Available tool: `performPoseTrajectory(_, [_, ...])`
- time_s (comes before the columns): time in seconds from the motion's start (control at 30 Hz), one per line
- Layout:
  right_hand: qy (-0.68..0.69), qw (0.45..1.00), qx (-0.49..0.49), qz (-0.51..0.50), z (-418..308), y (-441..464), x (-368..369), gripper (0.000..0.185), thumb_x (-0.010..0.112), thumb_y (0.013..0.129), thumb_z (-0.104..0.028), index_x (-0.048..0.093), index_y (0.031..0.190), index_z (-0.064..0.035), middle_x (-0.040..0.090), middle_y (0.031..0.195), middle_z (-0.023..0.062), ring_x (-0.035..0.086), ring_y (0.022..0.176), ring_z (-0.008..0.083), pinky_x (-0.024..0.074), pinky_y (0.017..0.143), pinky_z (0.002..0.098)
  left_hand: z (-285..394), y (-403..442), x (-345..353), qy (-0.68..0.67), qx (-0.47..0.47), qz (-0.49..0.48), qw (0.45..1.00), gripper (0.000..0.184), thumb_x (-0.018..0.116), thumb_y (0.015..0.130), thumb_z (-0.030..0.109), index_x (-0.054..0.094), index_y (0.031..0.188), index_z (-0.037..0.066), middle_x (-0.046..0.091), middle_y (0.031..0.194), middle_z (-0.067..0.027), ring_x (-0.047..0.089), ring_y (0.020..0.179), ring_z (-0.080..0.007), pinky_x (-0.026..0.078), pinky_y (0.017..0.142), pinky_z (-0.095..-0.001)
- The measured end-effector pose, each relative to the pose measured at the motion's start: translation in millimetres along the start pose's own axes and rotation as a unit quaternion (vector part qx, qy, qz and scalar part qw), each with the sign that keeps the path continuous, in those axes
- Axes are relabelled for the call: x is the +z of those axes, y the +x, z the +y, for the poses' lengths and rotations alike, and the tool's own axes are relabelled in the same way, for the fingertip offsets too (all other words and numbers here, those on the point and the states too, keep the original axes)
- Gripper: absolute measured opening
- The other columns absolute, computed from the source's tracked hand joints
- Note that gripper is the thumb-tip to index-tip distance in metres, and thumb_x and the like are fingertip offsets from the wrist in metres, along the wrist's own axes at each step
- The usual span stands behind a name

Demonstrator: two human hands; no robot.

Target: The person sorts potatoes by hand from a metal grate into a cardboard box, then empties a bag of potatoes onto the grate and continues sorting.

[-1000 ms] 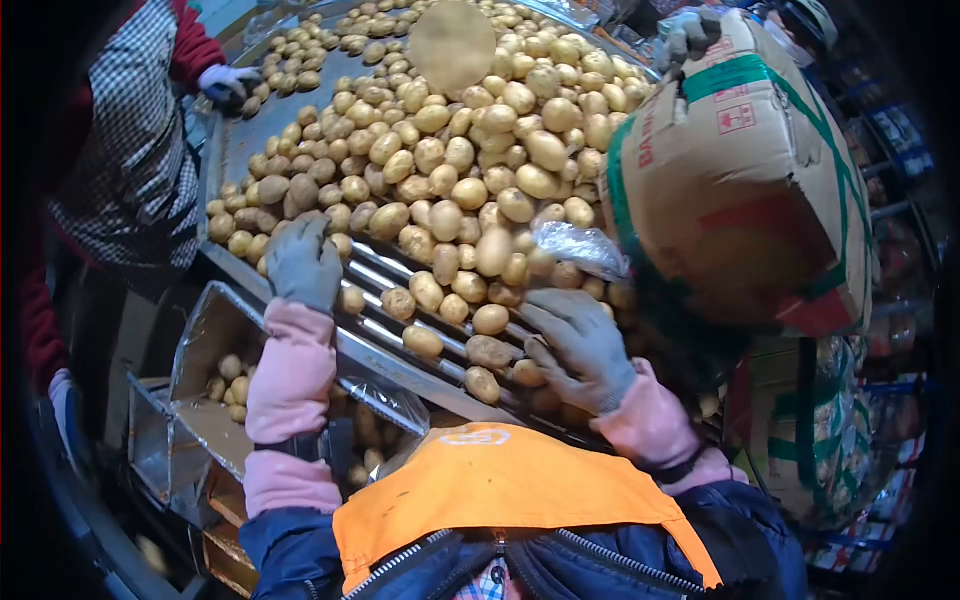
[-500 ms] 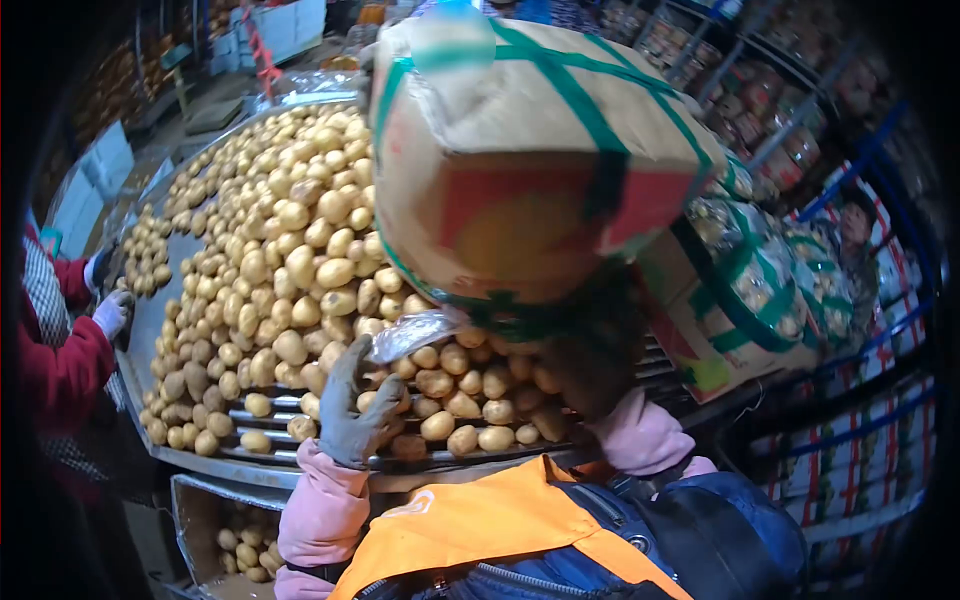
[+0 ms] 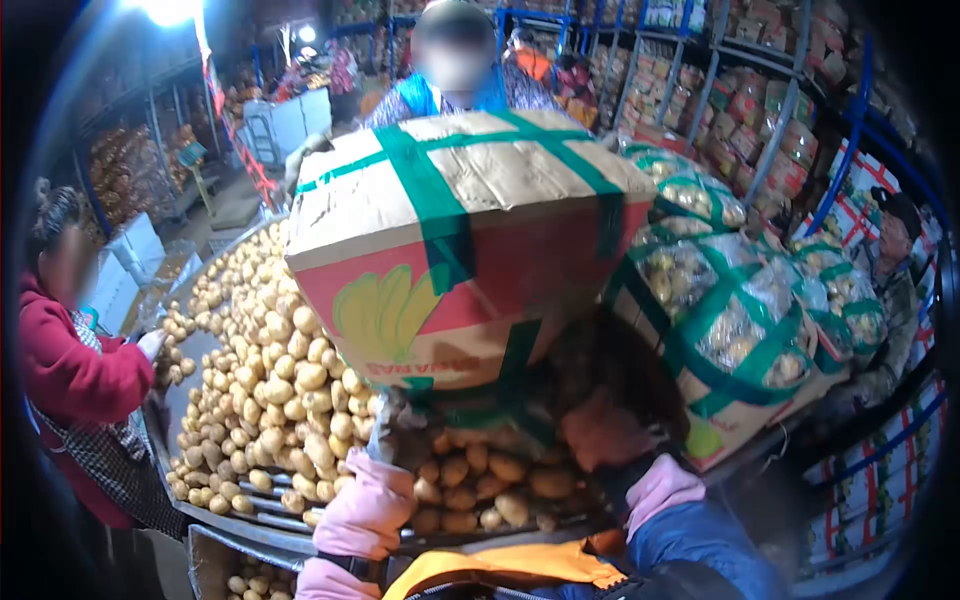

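A large cardboard box (image 3: pixel 480 260) with green tape, a red printed side and upside-down lettering hangs tilted over the potatoes (image 3: pixel 275 375). My left hand (image 3: pixel 396 428), in a grey glove, is at the box's lower near edge, close to some clear plastic; its fingers are hidden. My right hand (image 3: pixel 608 430) is dark and blurred in the shadow under the box's right side, its fingers not readable. Below the box, between my wrists, more potatoes (image 3: pixel 500 485) lie in shadow. A co-worker (image 3: pixel 455 85) stands behind the box, a gloved hand (image 3: pixel 308 148) at its far left corner.
The potatoes lie on a metal sorting table (image 3: pixel 160 420) with a slatted near part. Taped boxes of bagged potatoes (image 3: pixel 740 310) stand at the right. Another person (image 3: pixel 85 350) in red works at the left. An open carton (image 3: pixel 215 560) with potatoes sits below the near edge.
The box has come lower and tipped, its printed side now facing me. My left hand has moved from the open potatoes to the box's lower edge. The view has tilted up.
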State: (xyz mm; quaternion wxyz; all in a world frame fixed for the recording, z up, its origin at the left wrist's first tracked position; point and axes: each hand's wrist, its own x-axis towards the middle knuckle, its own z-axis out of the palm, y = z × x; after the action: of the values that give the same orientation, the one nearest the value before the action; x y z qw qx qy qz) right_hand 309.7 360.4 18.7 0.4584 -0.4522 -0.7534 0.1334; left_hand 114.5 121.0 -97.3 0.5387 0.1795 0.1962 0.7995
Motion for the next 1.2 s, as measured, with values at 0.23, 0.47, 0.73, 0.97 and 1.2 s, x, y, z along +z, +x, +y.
performPoseTrajectory(0.23, [-0.098, 0.971, -0.143, 0.166, -38.1, 6.0, -54.9, 0.044, 0.056, 0.098, -0.031, 0.051, 0.128, 0.0010, 0.062, 0.104, 0.0212, 0.067, 0.072, 0.0273, 0.0533, 0.056, 0.0369, 114.7, 33.2, 117.5, -0.039, 0.039, -0.005, 0.999, 0.027, 0.047, 0.102, 0.037, 0.057, 0.105, 0.012, 0.058, 0.088, -0.0046, 0.052, 0.069, -0.0220, 0.047, 0.062, -0.0369])
performPoseTrajectory(0.47, [-0.418, 0.790, -0.369, 0.257, -108.2, 113.0, -101.6, 0.049, 0.057, 0.097, -0.032, 0.047, 0.130, 0.0027, 0.063, 0.101, 0.0222, 0.066, 0.057, 0.0269, 0.0516, 0.042, 0.0368, 252.4, 121.0, 212.8, 0.106, 0.103, -0.102, 0.984, 0.040, 0.036, 0.106, 0.038, 0.057, 0.090, 0.008, 0.055, 0.072, -0.0035, 0.049, 0.054, -0.0183, 0.044, 0.053, -0.0317])
performPoseTrajectory(0.73, [-0.425, 0.753, -0.438, 0.247, -108.4, 131.3, -108.3, 0.049, 0.056, 0.096, -0.048, 0.052, 0.121, -0.0060, 0.060, 0.094, 0.0155, 0.061, 0.047, 0.0254, 0.0472, 0.036, 0.0367, 299.6, 174.7, 291.6, 0.262, 0.177, -0.035, 0.948, 0.033, 0.044, 0.104, 0.035, 0.052, 0.117, 0.007, 0.055, 0.102, -0.0067, 0.054, 0.087, -0.0212, 0.047, 0.075, -0.0359])
performPoseTrajectory(0.97, [-0.400, 0.785, -0.438, 0.179, -151.3, 210.2, -77.6, 0.049, 0.059, 0.096, -0.043, 0.049, 0.127, -0.0065, 0.059, 0.102, 0.0146, 0.063, 0.071, 0.0236, 0.0487, 0.050, 0.0350, 311.1, 163.2, 287.5, 0.381, 0.254, -0.057, 0.887, 0.044, 0.049, 0.104, 0.035, 0.046, 0.138, 0.007, 0.054, 0.128, -0.0104, 0.055, 0.110, -0.0248, 0.047, 0.090, -0.0400])
performPoseTrajectory(1.2, [-0.150, 0.869, -0.454, 0.127, -166.7, 233.3, -61.3, 0.061, 0.065, 0.093, -0.042, 0.045, 0.136, -0.0040, 0.060, 0.109, 0.0183, 0.063, 0.087, 0.0266, 0.0505, 0.067, 0.0369, 219.7, 110.0, 190.6, 0.512, 0.261, 0.117, 0.810, 0.061, 0.069, 0.093, 0.036, 0.049, 0.140, 0.002, 0.058, 0.130, -0.0133, 0.059, 0.113, -0.0226, 0.048, 0.094, -0.0348])
